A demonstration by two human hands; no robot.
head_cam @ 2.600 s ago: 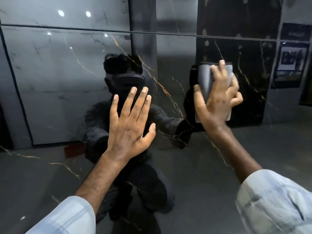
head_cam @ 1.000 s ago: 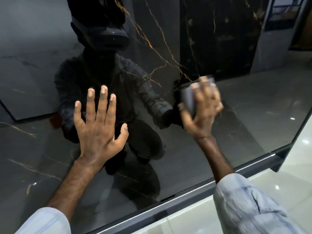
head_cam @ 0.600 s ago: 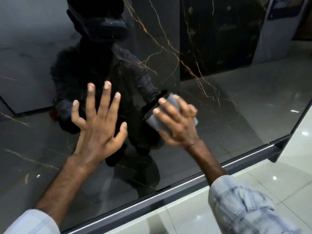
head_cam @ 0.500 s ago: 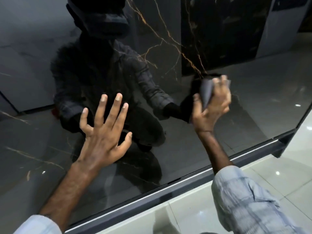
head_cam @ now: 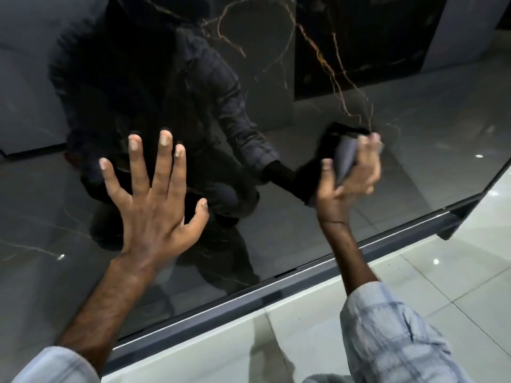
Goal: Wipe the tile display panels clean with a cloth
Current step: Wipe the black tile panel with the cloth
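The panel [head_cam: 414, 111] is a glossy dark tile with gold veins, standing upright on a grey frame rail [head_cam: 249, 297] above a pale tiled floor [head_cam: 442, 272]. It fills the view from 9 o'clock round to 3 o'clock.

The left hand [head_cam: 154, 200] lies flat against the panel at about 9 o'clock of centre. Its grip is apart, fingers straight and spread, holding nothing; it appears to brace the body.

The right hand [head_cam: 351, 175] is at about 3 o'clock. Its grip is clamped on the cloth [head_cam: 345, 158], a folded grey pad held between thumb and curled fingers and set against the panel near its lower right corner. The hand is motion-blurred, so the exact contact cannot be told.

Judged progress: wiping is under way on the lower right part of this panel. No smears or dust are visible on the reflective face, so cleaned and uncleaned zones cannot be separated. The lower left part, under and around the left hand, probably remains. Other panels are not in view.
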